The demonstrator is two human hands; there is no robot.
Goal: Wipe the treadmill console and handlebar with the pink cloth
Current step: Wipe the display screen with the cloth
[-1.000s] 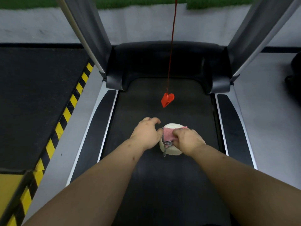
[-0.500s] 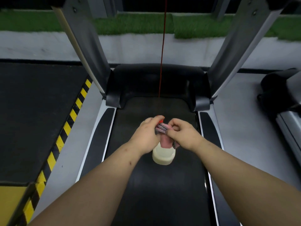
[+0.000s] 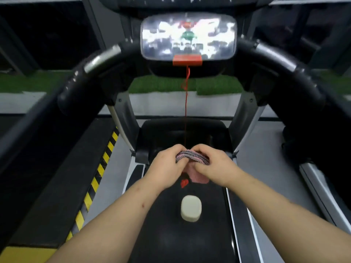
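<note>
The fingers of the left hand curl tight over one end of the pink cloth. Those of the right hand curl over the other end, so both hands pinch it bunched between them at the centre of the frame. Its dark speckled hem bridges the knuckles, and the pink body hangs just under the right hand. The cloth is held up in the air, low in the frame and well apart from the console at top centre, whose screen is washed out by glare. The black handlebar curves from both sides of the console toward the left and right edges. A red cord drops from a red tab under the screen through the gap above the hands, and its red clip shows just below them. Lower down, a cream tub sits on the treadmill belt. A yellow-and-black striped edge runs along the floor at left.
</note>
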